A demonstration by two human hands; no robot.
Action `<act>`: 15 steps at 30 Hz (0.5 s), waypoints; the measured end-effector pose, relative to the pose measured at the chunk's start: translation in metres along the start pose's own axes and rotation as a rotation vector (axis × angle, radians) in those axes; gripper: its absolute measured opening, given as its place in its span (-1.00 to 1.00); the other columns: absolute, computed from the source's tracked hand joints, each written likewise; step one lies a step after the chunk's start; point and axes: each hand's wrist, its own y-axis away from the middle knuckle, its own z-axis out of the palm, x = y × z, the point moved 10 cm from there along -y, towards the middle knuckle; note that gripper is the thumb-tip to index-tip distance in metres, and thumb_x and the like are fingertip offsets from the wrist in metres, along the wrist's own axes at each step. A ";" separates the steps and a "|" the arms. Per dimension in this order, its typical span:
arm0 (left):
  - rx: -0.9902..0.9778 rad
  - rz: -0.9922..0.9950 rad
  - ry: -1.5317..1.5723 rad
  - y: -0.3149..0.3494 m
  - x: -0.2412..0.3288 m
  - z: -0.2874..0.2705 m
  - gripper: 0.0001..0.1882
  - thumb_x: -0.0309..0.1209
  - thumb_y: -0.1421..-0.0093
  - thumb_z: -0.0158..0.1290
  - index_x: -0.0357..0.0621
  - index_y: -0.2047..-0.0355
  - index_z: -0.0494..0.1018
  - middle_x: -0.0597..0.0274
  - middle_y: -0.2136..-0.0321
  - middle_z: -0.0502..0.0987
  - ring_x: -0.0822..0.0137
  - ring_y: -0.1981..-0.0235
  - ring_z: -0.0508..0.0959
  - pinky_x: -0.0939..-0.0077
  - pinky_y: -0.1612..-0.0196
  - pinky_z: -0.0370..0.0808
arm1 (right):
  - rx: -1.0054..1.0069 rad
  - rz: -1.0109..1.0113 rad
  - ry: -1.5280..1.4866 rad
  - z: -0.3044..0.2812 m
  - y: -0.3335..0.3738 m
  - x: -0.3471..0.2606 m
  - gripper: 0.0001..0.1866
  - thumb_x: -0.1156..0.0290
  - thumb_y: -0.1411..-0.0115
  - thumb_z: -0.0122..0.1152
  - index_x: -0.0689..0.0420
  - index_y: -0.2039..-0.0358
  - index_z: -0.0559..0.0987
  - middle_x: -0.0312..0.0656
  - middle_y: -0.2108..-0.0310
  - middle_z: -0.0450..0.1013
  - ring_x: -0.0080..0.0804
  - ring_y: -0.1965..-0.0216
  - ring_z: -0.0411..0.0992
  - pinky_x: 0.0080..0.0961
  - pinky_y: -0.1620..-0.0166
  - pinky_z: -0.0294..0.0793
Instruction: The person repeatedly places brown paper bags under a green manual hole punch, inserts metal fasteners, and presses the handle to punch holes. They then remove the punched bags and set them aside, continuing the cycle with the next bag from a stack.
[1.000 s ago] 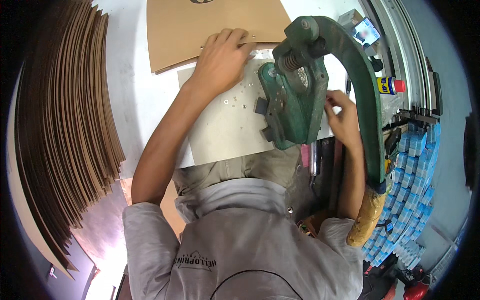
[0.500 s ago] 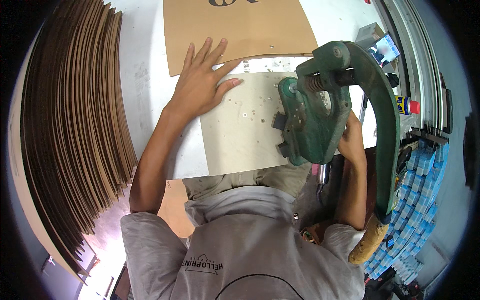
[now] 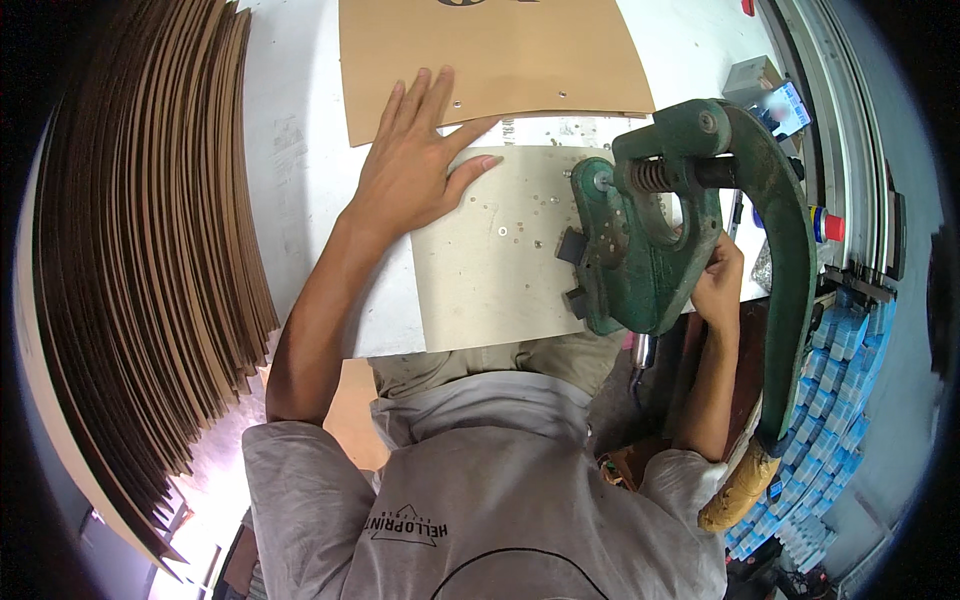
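Observation:
My left hand (image 3: 415, 160) lies flat with fingers spread, its fingertips on the near left part of a brown paper sheet (image 3: 500, 60). Two small metal eyelets (image 3: 562, 94) show along that sheet's near edge. Below it is a beige board (image 3: 480, 280) scattered with small metal rings (image 3: 503, 231). At the board's right stands a green eyelet press (image 3: 640, 280) with a long curved lever (image 3: 800, 290) ending in a yellow wrapped grip (image 3: 740, 490). My right hand (image 3: 720, 280) is closed beside the press body, fingers curled and partly hidden; what they hold does not show.
A tall row of brown cardboard sheets (image 3: 150, 240) stands at the left. At the right are a phone (image 3: 788, 108) by a grey box (image 3: 750, 80), a can with a red cap (image 3: 830, 227), and blue-wrapped packs (image 3: 830, 400) lower down.
The view has shifted slightly. The left eyelet, hidden before, now shows beside my left fingers. My right hand shows curled fingers a little farther right beside the press.

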 end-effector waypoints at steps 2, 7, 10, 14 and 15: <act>0.017 -0.001 -0.003 0.002 -0.001 -0.003 -0.47 0.15 -0.38 -0.03 0.32 -0.25 0.51 -0.19 -0.46 0.07 -0.19 -0.50 0.01 -0.05 -0.52 -0.07 | -0.051 0.134 -0.119 0.005 -0.004 0.010 -0.89 0.56 -0.35 0.19 0.20 0.14 0.50 -0.32 0.18 0.53 -0.58 0.19 0.46 -0.56 0.11 0.47; 0.000 -0.007 -0.027 0.001 -0.002 -0.001 -0.48 0.13 -0.37 -0.02 0.31 -0.24 0.51 -0.25 -0.45 0.06 -0.23 -0.49 0.02 -0.06 -0.50 -0.03 | 0.001 0.098 -0.252 0.035 -0.032 -0.038 -0.71 0.58 -0.28 0.26 0.22 -0.02 0.55 -0.27 0.06 0.57 -0.53 0.07 0.52 -0.54 -0.02 0.51; 0.005 -0.008 -0.019 -0.001 -0.001 -0.004 -0.48 0.11 -0.36 0.02 0.29 -0.24 0.52 -0.26 -0.45 0.06 -0.25 -0.48 0.03 -0.07 -0.50 -0.01 | -0.072 0.107 -0.317 0.041 -0.039 -0.027 -0.65 0.57 -0.28 0.25 0.21 -0.09 0.55 -0.20 0.05 0.58 -0.47 0.07 0.53 -0.51 -0.05 0.51; -0.011 -0.005 -0.004 -0.002 0.002 -0.008 -0.49 0.04 -0.33 0.09 0.21 -0.23 0.53 -0.26 -0.45 0.07 -0.26 -0.47 0.06 -0.08 -0.49 0.00 | 0.017 -0.076 0.250 0.020 -0.040 0.003 -0.65 0.35 -0.23 0.35 0.29 0.05 0.61 -0.04 0.15 0.62 -0.25 0.13 0.58 -0.33 0.02 0.51; -0.012 0.000 0.003 -0.003 0.003 -0.007 -0.48 0.03 -0.32 0.11 0.19 -0.22 0.53 -0.25 -0.45 0.07 -0.26 -0.47 0.06 -0.08 -0.49 0.00 | 0.042 -0.120 0.401 0.010 -0.041 0.003 -0.63 0.31 -0.21 0.37 0.31 0.07 0.61 0.00 0.15 0.62 -0.20 0.12 0.58 -0.28 0.01 0.50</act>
